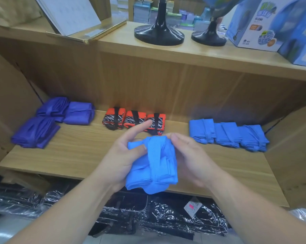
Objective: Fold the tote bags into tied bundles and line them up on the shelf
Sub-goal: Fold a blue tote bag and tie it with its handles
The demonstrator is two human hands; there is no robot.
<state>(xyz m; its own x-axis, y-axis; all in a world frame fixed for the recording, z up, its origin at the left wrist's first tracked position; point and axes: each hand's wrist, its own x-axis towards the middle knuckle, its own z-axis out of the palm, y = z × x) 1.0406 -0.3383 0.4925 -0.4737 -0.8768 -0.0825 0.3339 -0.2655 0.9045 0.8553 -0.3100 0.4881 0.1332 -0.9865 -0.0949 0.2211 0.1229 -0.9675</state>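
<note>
A folded light-blue tote bag is held between both hands over the near edge of the shelf. The left hand cups its left side in its grip, thumb pressed on the strap. The right hand pinches the bag's far end. The bag's long axis runs near to far.

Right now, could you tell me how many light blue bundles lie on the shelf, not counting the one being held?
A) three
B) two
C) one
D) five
A: three light blue bundles lie in a row on the shelf; the left hand and right hand hold a fourth bundle.
</note>
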